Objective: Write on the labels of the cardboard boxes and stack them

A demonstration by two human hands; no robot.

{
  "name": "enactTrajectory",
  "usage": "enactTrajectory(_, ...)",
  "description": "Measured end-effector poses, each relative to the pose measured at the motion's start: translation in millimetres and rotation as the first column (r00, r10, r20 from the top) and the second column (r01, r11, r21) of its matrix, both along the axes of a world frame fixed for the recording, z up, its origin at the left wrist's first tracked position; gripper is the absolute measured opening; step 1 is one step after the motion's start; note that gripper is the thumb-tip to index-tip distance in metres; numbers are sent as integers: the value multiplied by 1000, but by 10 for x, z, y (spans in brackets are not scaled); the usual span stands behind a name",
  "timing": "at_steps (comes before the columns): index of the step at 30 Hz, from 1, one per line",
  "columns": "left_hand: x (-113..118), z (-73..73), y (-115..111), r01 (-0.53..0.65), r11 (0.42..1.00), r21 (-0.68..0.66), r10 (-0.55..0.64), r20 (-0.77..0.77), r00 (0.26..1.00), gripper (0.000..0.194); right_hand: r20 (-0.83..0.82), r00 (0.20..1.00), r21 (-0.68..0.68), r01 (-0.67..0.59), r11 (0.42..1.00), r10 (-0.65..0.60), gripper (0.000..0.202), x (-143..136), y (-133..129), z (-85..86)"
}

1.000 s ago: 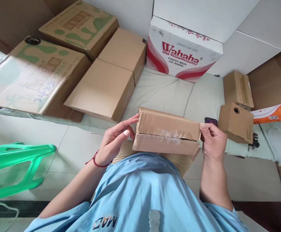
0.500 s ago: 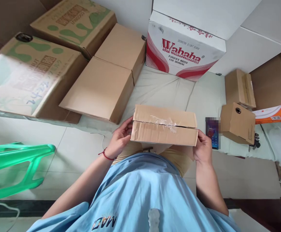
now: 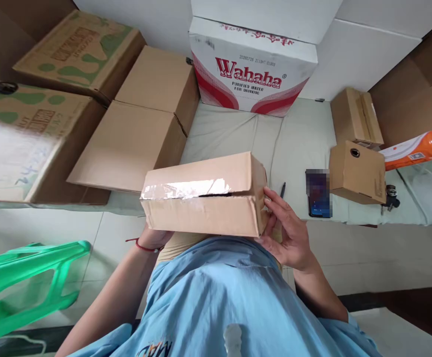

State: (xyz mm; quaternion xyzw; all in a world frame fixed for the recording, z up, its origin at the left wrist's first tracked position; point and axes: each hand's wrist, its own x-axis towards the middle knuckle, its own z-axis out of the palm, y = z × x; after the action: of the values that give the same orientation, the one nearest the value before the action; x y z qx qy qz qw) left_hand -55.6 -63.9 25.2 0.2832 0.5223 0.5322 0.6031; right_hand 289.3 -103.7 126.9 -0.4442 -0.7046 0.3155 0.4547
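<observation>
A long brown cardboard box [image 3: 201, 215] is held up in front of my lap, its taped seam facing the camera. The clear tape is torn and wrinkled, and a narrow dark gap shows along part of the seam. My left hand [image 3: 158, 238] is under the box's left end, its fingers mostly hidden behind the cardboard; a red cord circles the wrist. At the right end, my right hand [image 3: 286, 228] grips the box with thumb low and fingers along its end face.
Larger cartons [image 3: 122, 134] stand on the cloth-covered surface at left, a white Wahaha carton [image 3: 253, 74] at back. A phone [image 3: 319, 193], pen [image 3: 283, 190], small boxes [image 3: 360, 173], keys [image 3: 390, 198] and orange bottle [image 3: 424, 146] lie right. A green stool [image 3: 59, 272] stands lower left.
The held box has moved left and turned, so its right end face now shows. My left hand has slid beneath it. The view has shifted, and a pen is now visible.
</observation>
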Motion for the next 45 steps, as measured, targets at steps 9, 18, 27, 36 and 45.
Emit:
enactTrajectory(9,232,332,77,-23,1000,3,23,63,998,30,-79,928,-299,326,897,-363,50,144,276,-256)
enactTrajectory(18,239,1144,-215,227,871,436,-91,-311,946,31,-295,859,-617,164,770,-419,56,-50,718,-443)
enactTrajectory(27,521,1075,-146,547,605,578,-62,-651,756,73,107,911,-455,401,795,-398,37,373,532,-630)
enactTrajectory(36,736,1193,19,577,539,614,283,-777,562,63,899,434,-232,339,912,67,43,824,536,-360)
enactTrajectory(45,921,1597,371,847,262,463,353,-862,363,41,939,124,-323,-7,946,322,27,816,958,-76)
